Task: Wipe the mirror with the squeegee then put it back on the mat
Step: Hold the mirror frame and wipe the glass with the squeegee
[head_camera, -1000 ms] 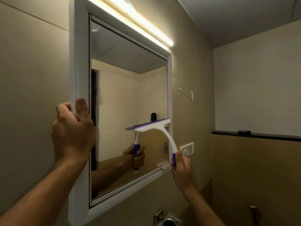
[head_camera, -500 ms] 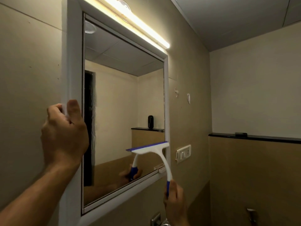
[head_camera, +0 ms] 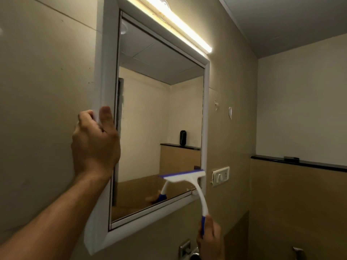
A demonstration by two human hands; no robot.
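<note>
A mirror [head_camera: 159, 109] in a white frame hangs on the beige wall. My left hand [head_camera: 95, 143] grips the frame's left edge, thumb on the front. My right hand [head_camera: 210, 239] holds the blue grip of a white squeegee [head_camera: 185, 176] with a blue blade. The blade lies against the glass at the mirror's lower right corner, just above the bottom frame. The squeegee's reflection shows in the glass. No mat is in view.
A lit tube light [head_camera: 180, 25] runs along the mirror's top. A white switch plate [head_camera: 221, 175] sits right of the frame. A black ledge [head_camera: 300, 163] crosses the right wall. Metal fittings [head_camera: 185, 248] show below the mirror.
My right hand has drawn the squeegee down the right side of the glass, from mid-height to the bottom corner. My left hand has stayed on the frame's edge.
</note>
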